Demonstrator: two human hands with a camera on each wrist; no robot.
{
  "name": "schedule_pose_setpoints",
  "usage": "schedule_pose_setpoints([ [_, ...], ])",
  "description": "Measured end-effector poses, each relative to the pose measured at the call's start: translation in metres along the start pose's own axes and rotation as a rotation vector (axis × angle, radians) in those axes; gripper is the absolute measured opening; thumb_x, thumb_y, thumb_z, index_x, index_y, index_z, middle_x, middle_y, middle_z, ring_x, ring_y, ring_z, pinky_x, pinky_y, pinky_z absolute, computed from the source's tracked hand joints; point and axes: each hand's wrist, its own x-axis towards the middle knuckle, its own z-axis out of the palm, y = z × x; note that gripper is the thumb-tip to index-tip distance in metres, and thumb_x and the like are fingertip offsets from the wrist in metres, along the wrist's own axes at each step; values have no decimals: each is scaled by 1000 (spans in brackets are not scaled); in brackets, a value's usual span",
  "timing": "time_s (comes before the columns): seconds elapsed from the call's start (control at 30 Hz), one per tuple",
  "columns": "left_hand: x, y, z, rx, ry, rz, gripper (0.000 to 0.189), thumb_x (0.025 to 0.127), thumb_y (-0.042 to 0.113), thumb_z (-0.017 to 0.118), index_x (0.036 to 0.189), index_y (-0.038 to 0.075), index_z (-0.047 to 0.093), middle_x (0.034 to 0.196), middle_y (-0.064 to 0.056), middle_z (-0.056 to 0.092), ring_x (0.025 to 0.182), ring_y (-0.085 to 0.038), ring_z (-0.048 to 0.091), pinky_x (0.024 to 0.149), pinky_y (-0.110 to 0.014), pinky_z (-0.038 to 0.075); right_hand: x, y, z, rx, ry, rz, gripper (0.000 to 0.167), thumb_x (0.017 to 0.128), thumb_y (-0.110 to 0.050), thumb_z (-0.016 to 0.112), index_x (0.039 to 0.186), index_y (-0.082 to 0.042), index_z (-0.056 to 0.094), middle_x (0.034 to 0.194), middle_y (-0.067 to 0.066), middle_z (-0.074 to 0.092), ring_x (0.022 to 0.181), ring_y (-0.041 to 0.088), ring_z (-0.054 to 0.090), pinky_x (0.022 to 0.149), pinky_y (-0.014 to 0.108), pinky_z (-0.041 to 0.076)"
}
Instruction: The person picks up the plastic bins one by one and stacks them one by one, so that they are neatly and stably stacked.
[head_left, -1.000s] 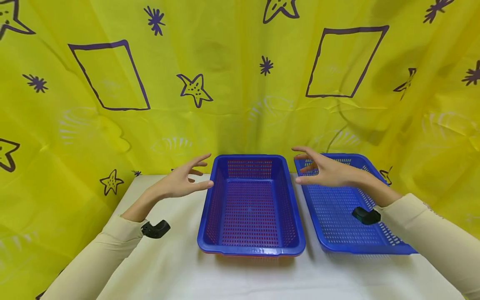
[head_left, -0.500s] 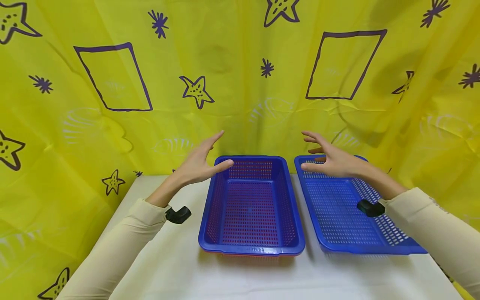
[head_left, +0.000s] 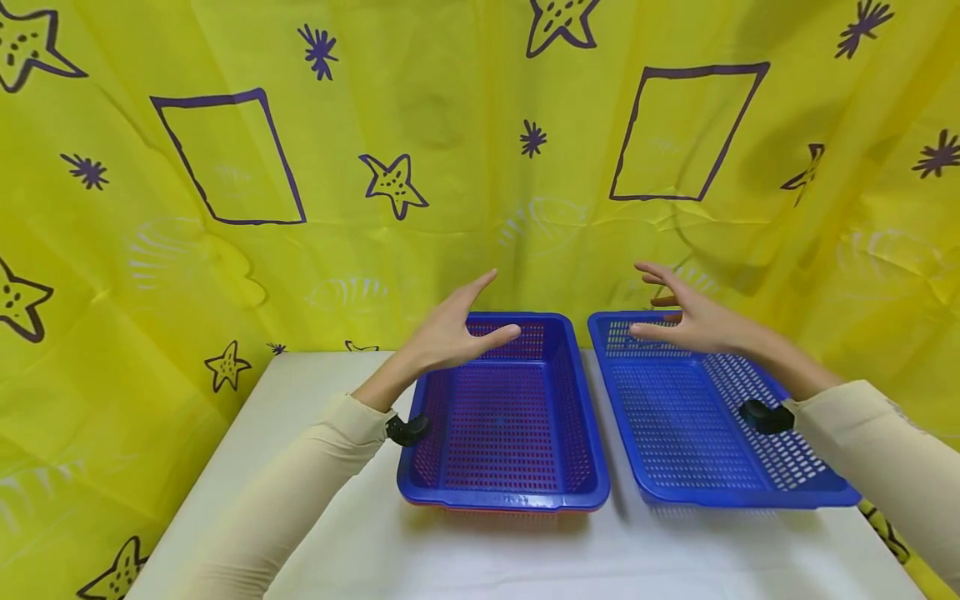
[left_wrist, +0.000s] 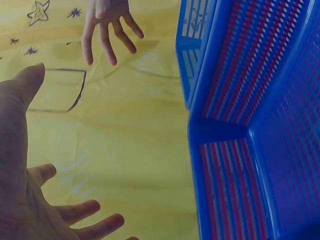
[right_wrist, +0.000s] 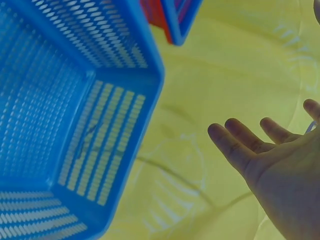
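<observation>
Two blue perforated plastic baskets sit side by side on the white table. The middle basket (head_left: 500, 500) has red showing through its holes and a red rim just under its own, so it appears nested in a red one. My left hand (head_left: 446, 333) hovers over its far left part, fingers spread, holding nothing. Over the far end of the right basket (head_left: 675, 417) hangs my right hand (head_left: 697, 321), its fingers apart and also holding nothing. In the left wrist view the left hand's fingers (left_wrist: 82, 212) are apart from the basket.
A yellow curtain (head_left: 465, 242) printed with purple stars and frames hangs behind the table and along its sides. The white tabletop (head_left: 330, 533) shows to the left and in front of the baskets. Each wrist wears a small black camera mount (head_left: 407, 429).
My left hand has moved right, from beside the middle basket to over it. The right hand has risen a little and shifted right. Both baskets stay where they were.
</observation>
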Motion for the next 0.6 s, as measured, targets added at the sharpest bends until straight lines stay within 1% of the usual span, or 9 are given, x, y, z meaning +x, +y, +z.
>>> schedule_pose_setpoints([
  [0.13,8,12,15,-19,-7,6,96,89,65,66,165,29,22,166,-2,30,153,-24,28,121,-51,31,-10,11,-7,-32,3,29,93,97,-21,73,166,-18,10,163,29,20,137,61,35,99,76,42],
  [0.33,22,30,42,-28,-27,-21,94,90,67,63,165,30,21,166,-6,31,153,-26,28,119,-53,33,-24,30,-23,-82,25,105,92,98,-26,72,166,-19,10,163,30,19,138,62,32,100,77,40],
  [0.4,27,38,52,-37,-35,-33,94,90,68,62,165,30,21,166,-6,31,153,-26,28,119,-55,34,-30,37,-28,-107,28,140,93,98,-29,72,166,-18,9,162,32,19,137,63,31,99,79,37],
  [0.5,34,51,69,-59,-50,-60,95,90,71,61,165,31,20,167,-3,30,153,-26,28,118,-56,35,-39,49,-36,-133,30,189,93,99,-31,70,166,-16,8,161,35,18,136,65,31,98,81,35],
  [0.6,41,65,84,-110,-67,-97,96,89,72,61,165,30,20,167,-1,29,152,-27,29,116,-57,37,-49,60,-43,-151,26,229,94,100,-33,68,166,-13,4,160,38,17,135,67,31,97,81,37],
])
